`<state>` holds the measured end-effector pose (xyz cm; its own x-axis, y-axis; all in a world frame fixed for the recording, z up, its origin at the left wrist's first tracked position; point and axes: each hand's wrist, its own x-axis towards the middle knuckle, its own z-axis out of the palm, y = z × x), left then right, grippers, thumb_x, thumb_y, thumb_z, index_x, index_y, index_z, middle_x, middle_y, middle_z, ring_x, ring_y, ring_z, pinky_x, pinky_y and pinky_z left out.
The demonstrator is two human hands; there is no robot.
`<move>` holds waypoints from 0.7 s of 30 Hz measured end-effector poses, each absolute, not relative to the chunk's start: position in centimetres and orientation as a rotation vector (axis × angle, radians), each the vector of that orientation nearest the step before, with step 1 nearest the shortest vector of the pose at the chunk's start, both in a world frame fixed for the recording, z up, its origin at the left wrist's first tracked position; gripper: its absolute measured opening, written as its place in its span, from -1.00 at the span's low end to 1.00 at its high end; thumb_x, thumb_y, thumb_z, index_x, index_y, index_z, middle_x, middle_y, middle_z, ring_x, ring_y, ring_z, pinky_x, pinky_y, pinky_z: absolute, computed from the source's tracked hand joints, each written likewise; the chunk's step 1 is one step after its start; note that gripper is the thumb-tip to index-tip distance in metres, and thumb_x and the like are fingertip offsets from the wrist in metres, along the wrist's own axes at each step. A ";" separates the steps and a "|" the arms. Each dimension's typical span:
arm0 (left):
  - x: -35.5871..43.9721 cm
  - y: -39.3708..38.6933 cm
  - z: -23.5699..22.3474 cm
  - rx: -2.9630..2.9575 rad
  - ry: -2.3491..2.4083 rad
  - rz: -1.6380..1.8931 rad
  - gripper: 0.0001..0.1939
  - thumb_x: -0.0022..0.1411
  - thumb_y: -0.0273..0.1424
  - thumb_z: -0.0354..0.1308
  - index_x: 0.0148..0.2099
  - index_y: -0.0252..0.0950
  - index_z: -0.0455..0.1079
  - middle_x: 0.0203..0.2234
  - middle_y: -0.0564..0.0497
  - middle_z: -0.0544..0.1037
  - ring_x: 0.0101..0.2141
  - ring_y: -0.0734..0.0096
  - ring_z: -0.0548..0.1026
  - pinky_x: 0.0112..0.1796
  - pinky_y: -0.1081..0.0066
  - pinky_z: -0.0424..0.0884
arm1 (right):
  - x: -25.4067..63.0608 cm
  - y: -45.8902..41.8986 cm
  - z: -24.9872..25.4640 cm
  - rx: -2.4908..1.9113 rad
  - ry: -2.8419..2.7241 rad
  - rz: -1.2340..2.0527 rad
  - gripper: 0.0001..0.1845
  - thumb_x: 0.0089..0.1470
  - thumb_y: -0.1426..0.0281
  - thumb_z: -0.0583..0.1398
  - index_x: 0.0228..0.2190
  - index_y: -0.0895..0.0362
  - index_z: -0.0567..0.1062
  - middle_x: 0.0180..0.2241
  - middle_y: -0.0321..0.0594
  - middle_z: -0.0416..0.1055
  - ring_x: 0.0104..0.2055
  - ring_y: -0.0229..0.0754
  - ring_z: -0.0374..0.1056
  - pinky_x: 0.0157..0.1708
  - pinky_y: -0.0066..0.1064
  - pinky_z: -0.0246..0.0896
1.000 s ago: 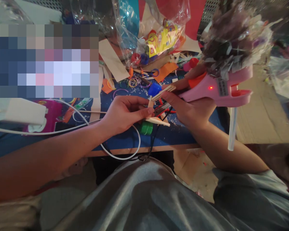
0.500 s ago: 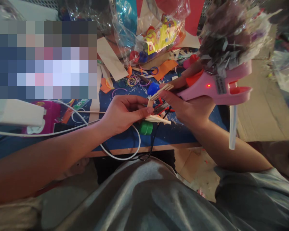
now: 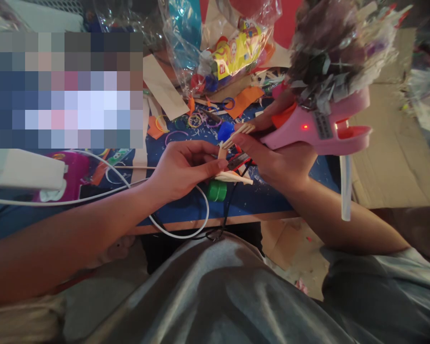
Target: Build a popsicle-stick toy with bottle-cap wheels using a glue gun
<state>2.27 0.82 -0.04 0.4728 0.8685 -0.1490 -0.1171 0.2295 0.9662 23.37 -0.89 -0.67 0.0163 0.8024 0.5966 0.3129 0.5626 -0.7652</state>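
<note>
My left hand (image 3: pixel 188 169) is closed, thumb and fingers pinching a small flat wooden piece (image 3: pixel 222 152). A pale wooden strip (image 3: pixel 236 177) sticks out below its thumb. My right hand (image 3: pixel 279 157) pinches a row of wooden sticks (image 3: pixel 239 134) between thumb and forefinger, against the top of the wooden piece. A pink glue gun (image 3: pixel 318 129) with a lit red light rests in that same hand, a clear glue stick (image 3: pixel 346 191) hanging from it. Close by the sticks is a blue piece (image 3: pixel 225 131). Behind the hands, red-handled pliers (image 3: pixel 240 161) are partly hidden.
A green bottle cap (image 3: pixel 217 190) lies below the hands. White cable (image 3: pixel 186 236) loops over the blue table's front edge. Paper scraps, rubber bands (image 3: pixel 195 119) and a plastic bag (image 3: pixel 236 52) lie behind. Cardboard (image 3: pixel 383 157) is at right, a white plug (image 3: pixel 32 165) at left.
The glue gun and right hand appear slightly further left in the view. Both hands keep their hold on the wooden pieces.
</note>
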 end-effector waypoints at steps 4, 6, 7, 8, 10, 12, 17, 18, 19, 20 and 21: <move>2.3 0.8 -0.3 1.127 0.827 0.805 -0.61 -0.10 -0.33 0.75 -0.24 -0.35 0.74 -0.46 0.02 0.70 -0.48 0.48 0.60 -0.44 0.53 0.50 | 23.6 -0.7 -1.0 -1.001 -1.575 0.365 -0.89 0.33 0.25 0.45 -0.25 -0.01 0.72 -0.23 -0.33 0.71 -0.09 -0.12 0.71 0.16 -0.15 0.68; 2.4 0.9 -0.5 1.134 0.822 0.799 -0.60 -0.08 -0.29 0.75 -0.23 -0.35 0.74 -0.45 0.02 0.70 -0.49 0.48 0.60 -0.46 0.52 0.49 | 23.7 -0.6 -1.1 -1.003 -1.585 0.344 -0.88 0.32 0.21 0.47 -0.22 -0.03 0.73 -0.23 -0.32 0.69 -0.03 -0.06 0.72 0.21 -0.07 0.65; 2.4 0.9 -0.5 1.134 0.820 0.797 -0.59 -0.08 -0.27 0.75 -0.22 -0.34 0.74 -0.44 0.01 0.70 -0.49 0.48 0.60 -0.46 0.52 0.50 | 23.7 -0.5 -1.2 -1.001 -1.593 0.350 -0.86 0.32 0.19 0.46 -0.20 -0.03 0.73 -0.23 -0.32 0.69 -0.01 -0.03 0.72 0.22 -0.04 0.65; 2.4 0.9 -0.5 1.131 0.818 0.797 -0.58 -0.09 -0.27 0.76 -0.23 -0.35 0.74 -0.44 0.01 0.71 -0.49 0.47 0.61 -0.46 0.52 0.51 | 23.8 -0.4 -1.3 -0.995 -1.595 0.356 -0.85 0.33 0.18 0.46 -0.18 -0.03 0.72 -0.22 -0.32 0.69 0.01 -0.02 0.72 0.22 -0.03 0.65; 2.4 0.9 -0.5 1.119 0.821 0.795 -0.55 -0.13 -0.27 0.78 -0.24 -0.35 0.73 -0.45 0.01 0.70 -0.48 0.47 0.61 -0.45 0.52 0.52 | 23.8 -0.3 -1.5 -0.990 -1.587 0.359 -0.82 0.32 0.16 0.46 -0.17 -0.03 0.71 -0.20 -0.31 0.69 0.03 0.00 0.72 0.22 -0.02 0.66; 2.5 0.9 -0.4 1.113 0.823 0.796 -0.54 -0.13 -0.26 0.78 -0.24 -0.37 0.73 -0.48 0.01 0.69 -0.50 0.49 0.60 -0.47 0.53 0.51 | 23.8 -0.2 -1.8 -1.000 -1.584 0.350 -0.79 0.31 0.13 0.47 -0.19 -0.02 0.70 -0.21 -0.31 0.68 0.01 -0.01 0.71 0.23 -0.01 0.66; 2.5 0.9 -0.3 1.100 0.812 0.791 -0.55 -0.12 -0.25 0.78 -0.26 -0.36 0.73 -0.49 0.03 0.68 -0.52 0.51 0.59 -0.49 0.54 0.49 | 24.0 0.0 -2.0 -0.992 -1.602 0.335 -0.78 0.32 0.11 0.46 -0.19 -0.03 0.69 -0.26 -0.33 0.66 -0.07 -0.05 0.71 0.18 -0.03 0.70; 2.5 0.9 -0.2 1.103 0.817 0.789 -0.55 -0.13 -0.27 0.79 -0.26 -0.36 0.72 -0.48 0.03 0.68 -0.51 0.51 0.59 -0.48 0.54 0.50 | 24.1 0.0 -1.9 -0.989 -1.610 0.344 -0.78 0.31 0.12 0.46 -0.18 -0.03 0.68 -0.25 -0.33 0.67 -0.07 -0.05 0.71 0.16 -0.05 0.71; 2.5 0.9 -0.2 1.109 0.820 0.784 -0.56 -0.14 -0.29 0.79 -0.26 -0.35 0.72 -0.49 0.03 0.68 -0.51 0.51 0.59 -0.47 0.53 0.52 | 24.1 0.0 -1.9 -0.987 -1.615 0.358 -0.78 0.31 0.13 0.47 -0.17 -0.03 0.68 -0.23 -0.32 0.68 -0.08 -0.06 0.71 0.14 -0.06 0.72; 2.4 0.9 -0.1 1.116 0.820 0.779 -0.57 -0.14 -0.30 0.79 -0.27 -0.35 0.72 -0.49 0.04 0.67 -0.51 0.51 0.59 -0.46 0.53 0.53 | 24.1 0.0 -1.9 -0.981 -1.613 0.369 -0.79 0.31 0.14 0.47 -0.16 -0.03 0.67 -0.23 -0.32 0.68 -0.09 -0.06 0.71 0.13 -0.07 0.72; 2.4 0.9 -0.1 1.120 0.817 0.777 -0.58 -0.14 -0.31 0.79 -0.27 -0.36 0.73 -0.49 0.04 0.67 -0.51 0.51 0.59 -0.45 0.53 0.53 | 24.1 0.0 -1.8 -0.976 -1.610 0.379 -0.79 0.31 0.14 0.47 -0.15 -0.03 0.66 -0.23 -0.32 0.68 -0.10 -0.06 0.71 0.12 -0.08 0.72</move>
<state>2.44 0.89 -0.07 0.4876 0.8577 -0.1630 -0.1196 0.2506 0.9607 24.08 0.05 -1.83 0.0045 0.7575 0.6528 0.3864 0.6008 -0.6999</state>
